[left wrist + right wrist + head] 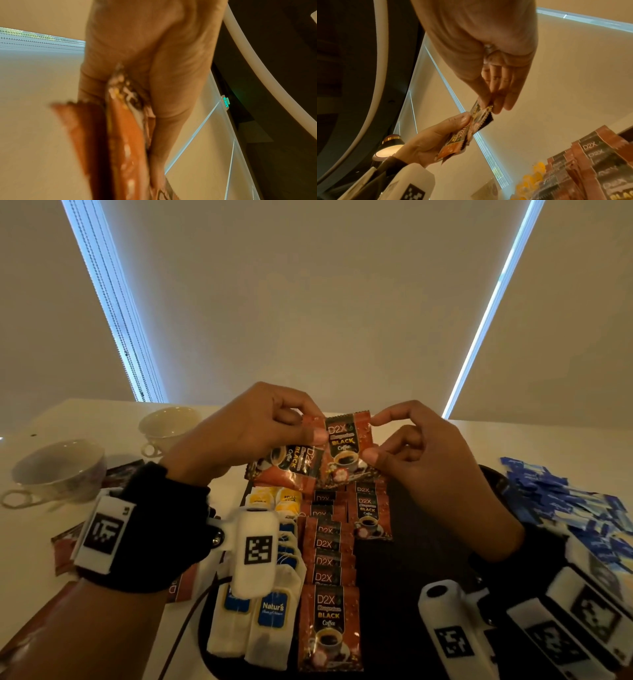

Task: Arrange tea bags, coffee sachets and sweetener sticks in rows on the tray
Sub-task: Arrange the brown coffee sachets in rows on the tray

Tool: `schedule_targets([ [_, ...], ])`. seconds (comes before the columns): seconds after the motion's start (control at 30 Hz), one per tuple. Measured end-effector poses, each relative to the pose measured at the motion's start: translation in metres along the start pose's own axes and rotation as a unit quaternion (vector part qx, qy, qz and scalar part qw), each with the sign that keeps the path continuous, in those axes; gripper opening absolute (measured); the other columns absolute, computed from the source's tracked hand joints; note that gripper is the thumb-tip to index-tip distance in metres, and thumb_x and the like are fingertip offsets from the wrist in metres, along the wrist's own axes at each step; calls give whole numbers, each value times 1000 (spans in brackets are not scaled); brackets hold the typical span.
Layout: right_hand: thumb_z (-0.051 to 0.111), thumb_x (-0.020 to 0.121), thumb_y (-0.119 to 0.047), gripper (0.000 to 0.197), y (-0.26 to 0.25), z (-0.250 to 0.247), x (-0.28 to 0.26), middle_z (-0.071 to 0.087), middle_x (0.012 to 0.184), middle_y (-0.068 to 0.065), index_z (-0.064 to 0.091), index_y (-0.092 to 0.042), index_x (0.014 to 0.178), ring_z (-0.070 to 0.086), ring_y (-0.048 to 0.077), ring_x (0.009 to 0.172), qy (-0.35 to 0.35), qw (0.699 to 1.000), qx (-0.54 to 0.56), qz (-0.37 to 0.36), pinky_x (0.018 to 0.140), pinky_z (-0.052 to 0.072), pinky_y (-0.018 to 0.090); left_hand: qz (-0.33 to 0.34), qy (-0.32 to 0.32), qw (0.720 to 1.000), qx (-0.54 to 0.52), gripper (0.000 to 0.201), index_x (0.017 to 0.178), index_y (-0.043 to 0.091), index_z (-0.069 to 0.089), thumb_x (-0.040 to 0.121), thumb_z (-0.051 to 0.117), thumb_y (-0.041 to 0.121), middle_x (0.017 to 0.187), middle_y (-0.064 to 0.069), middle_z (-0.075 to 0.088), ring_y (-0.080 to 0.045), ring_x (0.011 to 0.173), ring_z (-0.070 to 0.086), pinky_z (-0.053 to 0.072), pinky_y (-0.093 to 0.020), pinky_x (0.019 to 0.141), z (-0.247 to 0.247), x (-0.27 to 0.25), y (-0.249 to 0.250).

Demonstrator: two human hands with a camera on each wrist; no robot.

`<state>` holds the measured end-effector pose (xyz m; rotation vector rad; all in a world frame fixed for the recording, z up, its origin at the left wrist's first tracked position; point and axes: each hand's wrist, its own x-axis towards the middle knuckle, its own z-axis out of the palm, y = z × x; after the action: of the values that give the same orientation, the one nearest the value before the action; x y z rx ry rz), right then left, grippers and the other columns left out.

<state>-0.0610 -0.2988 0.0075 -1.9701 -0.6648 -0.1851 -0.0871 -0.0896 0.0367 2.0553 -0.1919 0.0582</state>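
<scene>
Both hands are raised above the far end of the black tray (411, 559). My left hand (274, 426) grips a small stack of red D2X coffee sachets (291, 463), seen close and blurred as coffee sachets (123, 135) in the left wrist view. My right hand (404, 440) pinches the right edge of one upright coffee sachet (346, 446) between thumb and forefinger; the left thumb also lies on it. The same pinched sachet (481, 115) shows in the right wrist view. On the tray lie a column of tea bags (270, 611) and overlapping rows of coffee sachets (330, 577).
Two white cups (58, 470) (168, 426) stand on the white table at the left. A heap of blue sweetener sticks (565, 501) lies right of the tray. Loose red sachets (65, 553) lie left of the tray. Yellow-labelled tea bags (274, 499) sit at the tray's far left.
</scene>
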Motion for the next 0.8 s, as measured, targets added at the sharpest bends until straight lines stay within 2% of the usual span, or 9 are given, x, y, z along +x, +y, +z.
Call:
schedule_targets([
  [0.07,69,82,-18,28,2,-3,-1,67,71,-1,51,-29,99,68,9,67,11,1000,-11,4,64,57,29,-1,20,1000,-12,8,89,13,66,83,65,19,77,-5,74,-18,69,71,55,-23,56,-5,-1,0],
  [0.17,67,83,-13,34,3,-7,-3,67,78,-2,50,-25,110,69,11,69,10,999,13,28,61,57,26,-10,51,999,-17,8,88,13,64,86,63,20,76,-3,74,-15,68,72,51,-16,50,-11,-4,-1],
  [0.27,64,83,-4,44,5,-17,-4,64,89,-1,45,-24,117,70,13,71,8,995,76,67,56,57,22,-24,87,996,-22,13,90,14,64,84,65,25,79,-1,75,-16,70,72,53,-20,52,-18,-4,-3],
  [0.33,62,84,-2,42,12,-22,-4,63,93,3,44,-24,113,70,17,74,-6,990,83,114,56,57,24,-30,100,994,-23,18,93,15,64,82,66,28,81,-1,75,-17,72,72,53,-23,56,-23,-4,-5],
  [0.4,61,85,-2,28,22,-25,-4,65,93,7,47,-20,103,69,19,78,-49,984,57,162,57,57,27,-31,109,993,-26,21,95,14,65,80,66,29,82,-2,75,-18,74,72,53,-26,59,-25,-4,-5],
  [0.5,63,84,-4,12,37,-28,-4,67,93,9,57,-14,88,66,20,84,-132,971,-47,194,63,54,23,-31,114,993,-23,20,95,14,65,81,66,29,82,-2,75,-18,74,72,53,-26,59,-25,-5,-5],
  [0.6,65,82,-4,12,46,-29,-4,68,95,7,63,-13,89,65,16,87,-202,947,-73,240,72,51,22,-34,111,993,-15,15,91,17,64,82,65,30,81,1,75,-14,72,72,52,-20,53,-25,-5,-4],
  [0.7,65,81,-3,13,50,-25,-4,67,94,4,62,-14,88,65,12,85,-264,921,-79,276,69,50,19,-39,107,993,-13,14,91,18,64,82,65,29,79,2,75,-13,71,72,50,-18,51,-24,-6,-3],
  [0.8,67,80,-5,13,53,-19,-2,67,91,3,60,-15,86,65,12,82,-287,907,-96,294,63,51,18,-39,104,994,-11,13,90,17,64,83,65,28,79,0,75,-14,70,72,49,-16,49,-23,-5,-4],
])
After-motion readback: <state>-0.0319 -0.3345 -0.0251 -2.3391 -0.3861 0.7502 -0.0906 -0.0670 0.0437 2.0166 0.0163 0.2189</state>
